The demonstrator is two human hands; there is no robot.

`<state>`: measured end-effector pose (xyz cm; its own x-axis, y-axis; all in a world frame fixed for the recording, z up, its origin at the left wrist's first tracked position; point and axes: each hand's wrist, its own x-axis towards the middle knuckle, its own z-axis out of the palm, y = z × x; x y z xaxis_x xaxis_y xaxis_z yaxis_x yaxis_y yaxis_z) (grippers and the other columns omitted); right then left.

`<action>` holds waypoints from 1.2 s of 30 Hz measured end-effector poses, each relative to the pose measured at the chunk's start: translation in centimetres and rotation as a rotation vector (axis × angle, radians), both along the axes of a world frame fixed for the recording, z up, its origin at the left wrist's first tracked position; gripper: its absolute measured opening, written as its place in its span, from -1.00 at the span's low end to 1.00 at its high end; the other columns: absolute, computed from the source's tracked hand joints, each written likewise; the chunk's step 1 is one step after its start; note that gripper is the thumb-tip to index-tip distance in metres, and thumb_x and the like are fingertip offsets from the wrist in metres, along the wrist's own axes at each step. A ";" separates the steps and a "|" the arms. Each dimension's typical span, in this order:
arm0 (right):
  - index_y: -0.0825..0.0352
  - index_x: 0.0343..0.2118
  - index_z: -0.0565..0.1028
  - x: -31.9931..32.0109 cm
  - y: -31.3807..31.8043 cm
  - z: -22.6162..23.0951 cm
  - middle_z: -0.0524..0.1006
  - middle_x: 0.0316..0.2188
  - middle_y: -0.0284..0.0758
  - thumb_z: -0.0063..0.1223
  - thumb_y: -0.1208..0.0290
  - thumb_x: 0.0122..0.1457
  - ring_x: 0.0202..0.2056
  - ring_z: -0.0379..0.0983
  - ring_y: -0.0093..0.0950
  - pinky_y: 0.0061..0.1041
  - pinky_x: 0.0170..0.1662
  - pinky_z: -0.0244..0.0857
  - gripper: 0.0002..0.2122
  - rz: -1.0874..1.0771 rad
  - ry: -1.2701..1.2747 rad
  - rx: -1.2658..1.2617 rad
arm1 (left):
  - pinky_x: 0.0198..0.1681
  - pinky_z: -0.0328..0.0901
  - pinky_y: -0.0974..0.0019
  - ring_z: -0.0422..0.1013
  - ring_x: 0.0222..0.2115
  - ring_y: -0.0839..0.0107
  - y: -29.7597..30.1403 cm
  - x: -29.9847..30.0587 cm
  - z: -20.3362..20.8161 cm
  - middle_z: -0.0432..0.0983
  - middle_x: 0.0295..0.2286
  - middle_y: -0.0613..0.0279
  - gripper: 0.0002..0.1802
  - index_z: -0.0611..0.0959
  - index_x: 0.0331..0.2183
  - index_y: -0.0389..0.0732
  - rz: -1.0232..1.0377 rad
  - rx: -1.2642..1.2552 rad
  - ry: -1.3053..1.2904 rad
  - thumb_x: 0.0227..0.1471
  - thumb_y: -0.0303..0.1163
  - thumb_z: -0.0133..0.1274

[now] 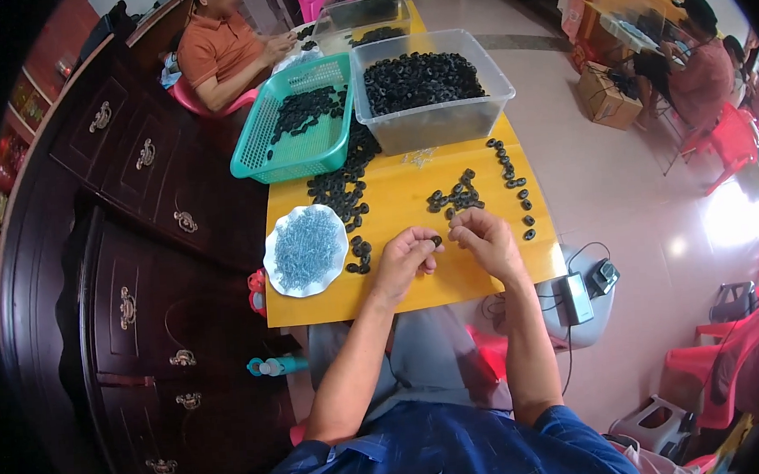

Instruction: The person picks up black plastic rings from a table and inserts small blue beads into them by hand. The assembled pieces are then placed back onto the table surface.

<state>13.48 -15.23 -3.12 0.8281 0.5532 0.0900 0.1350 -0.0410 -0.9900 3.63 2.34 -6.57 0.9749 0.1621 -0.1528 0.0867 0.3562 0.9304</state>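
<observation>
My left hand [405, 257] is closed in a pinch on a small black ring-shaped piece [436, 241] above the yellow tabletop [383, 303]. Close beside it, my right hand [490, 246] has thumb and forefinger pressed together; whatever lies between them is too small to make out. A loose cluster of similar black pieces [459, 196] lies just beyond my hands. Others form a line [509, 172] along the table's right side. To my left, a white scalloped plate [310, 289] holds a heap of thin, clear bluish pins [308, 246].
A green basket [306, 168] and a clear plastic bin [434, 132], both with black pieces, stand farther back. More black pieces [333, 188] spread beside the plate. A co-worker in an orange shirt [212, 52] sits at the far left. Dark drawers [146, 177] flank the table.
</observation>
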 end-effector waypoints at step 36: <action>0.39 -0.38 0.57 -0.7 0.3 -0.1 0.56 -0.55 -0.44 0.26 0.49 0.11 -0.50 0.42 -0.69 -0.62 -0.39 0.32 -0.90 0.032 -0.082 -0.186 | -0.40 0.36 0.54 0.44 -0.50 0.62 -0.4 -0.3 -0.8 0.55 -0.45 0.32 -0.88 0.58 -0.21 -0.29 0.042 0.017 -0.114 0.19 -0.52 0.05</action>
<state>12.76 -14.89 -3.24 0.8040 0.5924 0.0506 0.2194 -0.2166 -0.9513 3.33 1.98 -7.36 0.9781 0.2044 -0.0385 -0.0344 0.3412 0.9394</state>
